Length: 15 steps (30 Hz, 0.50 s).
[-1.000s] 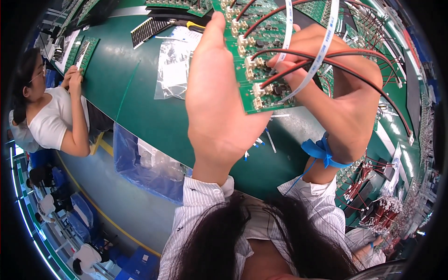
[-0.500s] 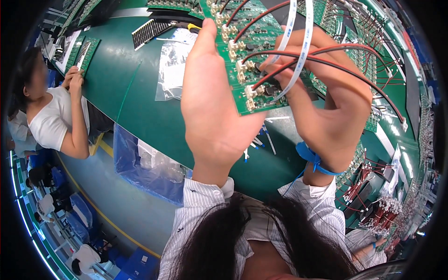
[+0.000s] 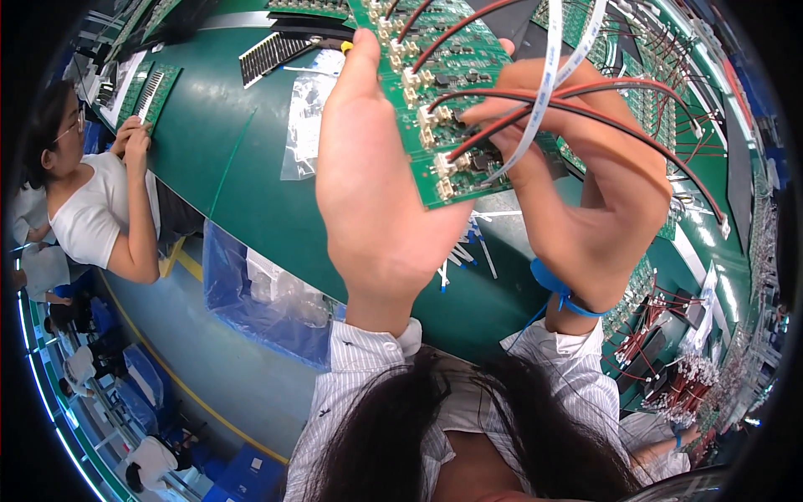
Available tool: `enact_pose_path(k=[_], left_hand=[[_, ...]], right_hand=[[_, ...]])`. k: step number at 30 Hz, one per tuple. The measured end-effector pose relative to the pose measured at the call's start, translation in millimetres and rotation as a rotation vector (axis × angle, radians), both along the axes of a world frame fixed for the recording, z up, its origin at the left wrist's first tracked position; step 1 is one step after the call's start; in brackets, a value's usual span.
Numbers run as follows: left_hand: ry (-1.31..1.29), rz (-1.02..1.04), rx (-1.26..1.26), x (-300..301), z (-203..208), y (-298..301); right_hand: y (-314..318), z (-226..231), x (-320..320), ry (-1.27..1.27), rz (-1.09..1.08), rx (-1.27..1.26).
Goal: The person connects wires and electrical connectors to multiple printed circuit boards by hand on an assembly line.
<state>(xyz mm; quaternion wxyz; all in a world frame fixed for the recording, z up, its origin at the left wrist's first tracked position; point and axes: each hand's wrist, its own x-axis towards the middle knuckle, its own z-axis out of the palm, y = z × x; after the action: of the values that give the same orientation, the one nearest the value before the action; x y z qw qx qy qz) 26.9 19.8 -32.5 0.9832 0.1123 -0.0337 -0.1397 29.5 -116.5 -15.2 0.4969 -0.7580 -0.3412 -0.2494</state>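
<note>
Room over left tabletop (image 3: 259, 180), wires (image 3: 577, 109) across right hand (image 3: 619, 188).

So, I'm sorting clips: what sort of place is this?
Probably an electronics assembly workshop: the left hand holds a flat green circuit board with red-and-black wires, bundled red wires lie at right, and a co-worker in white handles another green board.

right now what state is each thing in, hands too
circuit board: held up
left hand: gripping circuit board
right hand: fingers curled, grip unclear
red-and-black wires: one end plugged in
white ribbon: bent
blue wrist strap: worn
clear bag: lying flat
</note>
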Motion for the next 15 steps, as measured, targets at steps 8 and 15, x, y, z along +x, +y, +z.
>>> enact_pose_path(k=[8, 15], left_hand=[[0.028, 0.005, 0.011, -0.3, 3.8, -4.2], [0.054, 0.047, 0.072, -2.8, 6.8, -0.9]], right_hand=[[-3.5, 2.4, -0.4, 0.002, -0.029, -0.06], [1.3, -3.7, 2.4, -0.065, -0.026, -0.046]])
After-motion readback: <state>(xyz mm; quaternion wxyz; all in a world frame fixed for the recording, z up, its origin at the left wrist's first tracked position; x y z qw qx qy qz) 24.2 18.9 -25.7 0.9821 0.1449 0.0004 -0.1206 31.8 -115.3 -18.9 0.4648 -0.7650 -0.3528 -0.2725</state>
